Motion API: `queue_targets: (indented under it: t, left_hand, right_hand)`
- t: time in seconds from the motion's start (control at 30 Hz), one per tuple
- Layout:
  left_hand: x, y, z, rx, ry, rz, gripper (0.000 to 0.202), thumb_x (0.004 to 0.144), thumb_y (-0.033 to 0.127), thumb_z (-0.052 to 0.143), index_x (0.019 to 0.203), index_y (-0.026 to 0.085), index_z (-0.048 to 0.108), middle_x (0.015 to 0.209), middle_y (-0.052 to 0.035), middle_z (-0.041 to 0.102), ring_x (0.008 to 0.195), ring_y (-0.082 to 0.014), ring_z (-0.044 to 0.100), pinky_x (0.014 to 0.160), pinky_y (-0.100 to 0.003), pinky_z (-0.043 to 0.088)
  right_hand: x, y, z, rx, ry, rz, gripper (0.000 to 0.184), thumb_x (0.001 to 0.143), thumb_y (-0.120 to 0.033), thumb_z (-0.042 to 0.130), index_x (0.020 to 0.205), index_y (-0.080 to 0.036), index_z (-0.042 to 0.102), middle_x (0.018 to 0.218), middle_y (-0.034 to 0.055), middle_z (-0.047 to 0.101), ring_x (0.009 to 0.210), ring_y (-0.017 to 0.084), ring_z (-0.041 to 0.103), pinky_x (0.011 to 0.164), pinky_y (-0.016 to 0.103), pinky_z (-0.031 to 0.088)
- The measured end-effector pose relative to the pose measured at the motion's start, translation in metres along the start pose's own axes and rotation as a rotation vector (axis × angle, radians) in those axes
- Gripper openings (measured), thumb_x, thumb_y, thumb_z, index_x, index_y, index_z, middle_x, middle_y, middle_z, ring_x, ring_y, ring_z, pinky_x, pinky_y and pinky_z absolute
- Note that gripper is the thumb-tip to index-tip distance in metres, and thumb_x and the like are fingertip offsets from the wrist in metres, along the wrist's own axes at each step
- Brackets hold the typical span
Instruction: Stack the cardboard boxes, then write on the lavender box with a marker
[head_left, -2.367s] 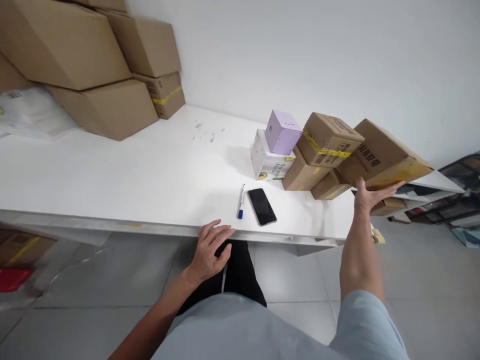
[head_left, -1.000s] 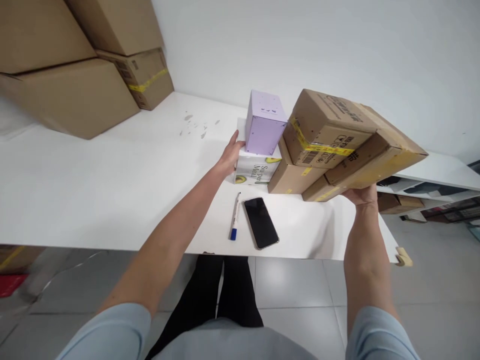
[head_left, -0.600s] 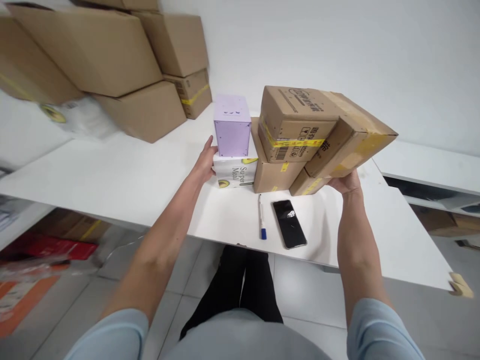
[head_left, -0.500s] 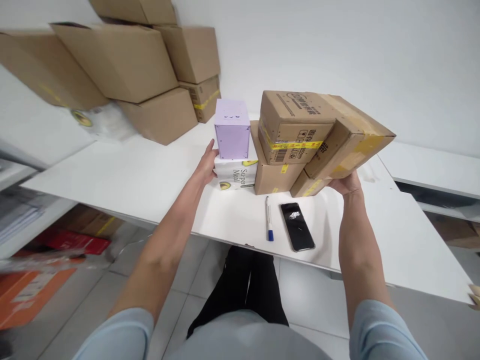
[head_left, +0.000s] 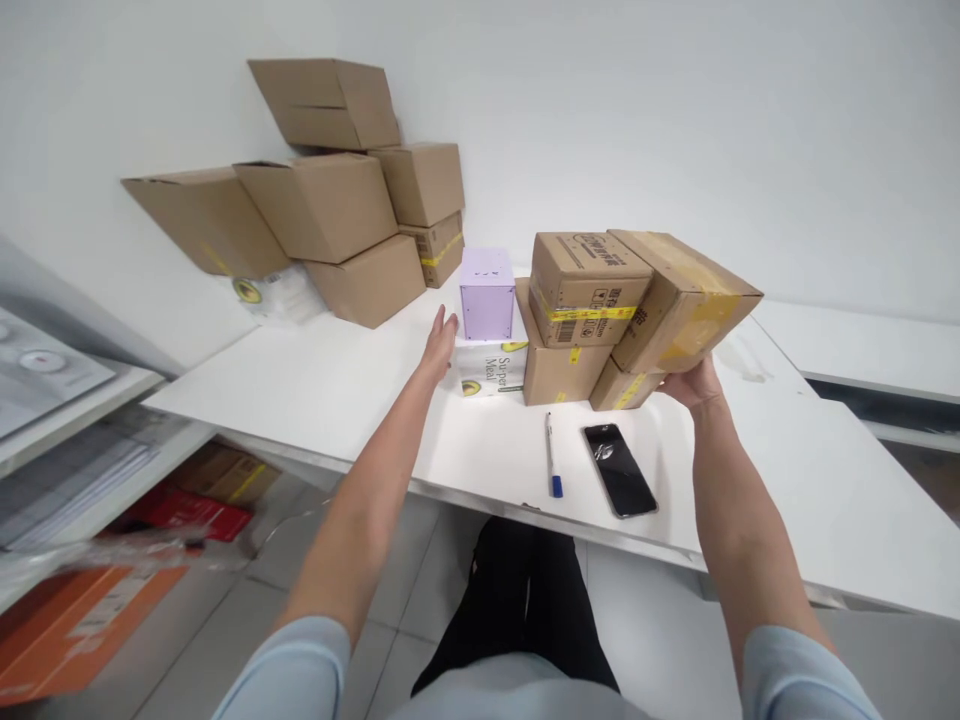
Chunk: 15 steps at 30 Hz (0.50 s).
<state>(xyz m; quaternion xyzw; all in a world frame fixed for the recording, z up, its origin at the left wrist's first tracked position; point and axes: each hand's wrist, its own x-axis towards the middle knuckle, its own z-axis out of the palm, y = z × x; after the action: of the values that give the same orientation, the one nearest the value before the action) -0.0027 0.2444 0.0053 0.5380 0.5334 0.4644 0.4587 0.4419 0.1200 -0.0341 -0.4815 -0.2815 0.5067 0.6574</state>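
My left hand (head_left: 441, 345) is open with its fingers stretched out, upright beside the left side of a lilac box (head_left: 487, 312) and the white "Super Meal" box (head_left: 491, 372) under it. My right hand (head_left: 696, 385) lies against the right side of a small low carton (head_left: 624, 388), below a bigger taped carton (head_left: 686, 310); its fingers are partly hidden. Left of the bigger carton, a printed carton (head_left: 589, 290) with yellow tape rests on a plain carton (head_left: 562, 377). The boxes form a row, two layers high.
On the white table (head_left: 480, 450) in front of the row lie a blue-capped marker (head_left: 553, 455) and a black phone (head_left: 620, 470). Several cartons are stacked at the back left (head_left: 322, 205). Shelves (head_left: 75, 400) stand left, with an orange box (head_left: 82, 630) below.
The view has swung, so the boxes appear lower and further right. My left hand's fingers have straightened beside the boxes. My right hand stays at the low carton's right side.
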Motion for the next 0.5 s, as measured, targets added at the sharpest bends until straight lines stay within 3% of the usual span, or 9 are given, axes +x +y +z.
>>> queue_targets:
  t: [0.07, 0.13, 0.2, 0.33, 0.5]
  left_hand:
    - [-0.008, 0.01, -0.004, 0.022, 0.122, 0.122, 0.07, 0.093, 0.058, 0.041, 0.155, 0.029, 0.027, 0.164, -0.0094, 0.031, 0.146, -0.0276, 0.037, 0.117, -0.05, 0.032]
    - [-0.019, 0.026, -0.004, 0.105, 0.212, 0.332, 0.065, 0.091, 0.054, 0.05, 0.15, 0.029, 0.037, 0.16, -0.0079, 0.036, 0.148, -0.0246, 0.033, 0.12, -0.044, 0.028]
    - [-0.033, 0.045, 0.004, 0.238, 0.233, 0.492, 0.068, 0.082, 0.048, 0.065, 0.144, 0.032, 0.044, 0.156, -0.0081, 0.04, 0.148, -0.0283, 0.032, 0.12, -0.046, 0.029]
    - [-0.05, 0.075, 0.033, 0.419, 0.198, 0.482, 0.076, 0.069, 0.039, 0.08, 0.139, 0.033, 0.052, 0.159, -0.0114, 0.022, 0.146, -0.0432, 0.03, 0.117, -0.06, 0.03]
    - [-0.043, 0.077, 0.063, 0.374, 0.242, 0.415, 0.066, 0.068, 0.039, 0.083, 0.128, 0.029, 0.059, 0.157, -0.0136, 0.018, 0.144, -0.0499, 0.027, 0.113, -0.068, 0.028]
  right_hand:
    - [-0.008, 0.005, -0.006, 0.033, 0.103, -0.05, 0.07, 0.071, -0.089, 0.045, 0.104, -0.03, 0.061, 0.105, 0.0069, 0.071, 0.094, 0.03, 0.066, 0.073, 0.052, 0.055]
    - [-0.019, 0.014, -0.013, 0.075, 0.238, -0.121, 0.064, 0.074, -0.086, 0.046, 0.104, -0.032, 0.059, 0.108, 0.0051, 0.068, 0.094, 0.028, 0.068, 0.073, 0.048, 0.055]
    - [-0.035, 0.027, -0.018, 0.125, 0.365, -0.18, 0.054, 0.078, -0.079, 0.048, 0.103, -0.032, 0.058, 0.109, 0.0034, 0.066, 0.095, 0.024, 0.068, 0.073, 0.042, 0.056]
    - [-0.072, 0.056, -0.023, 0.227, 0.552, -0.23, 0.037, 0.083, -0.063, 0.05, 0.098, -0.03, 0.058, 0.103, -0.0003, 0.065, 0.087, 0.015, 0.066, 0.07, 0.031, 0.055]
    - [-0.117, 0.085, -0.022, 0.199, 0.607, -0.237, 0.033, 0.08, -0.057, 0.059, 0.092, -0.026, 0.058, 0.089, -0.0007, 0.063, 0.071, 0.012, 0.062, 0.059, 0.025, 0.053]
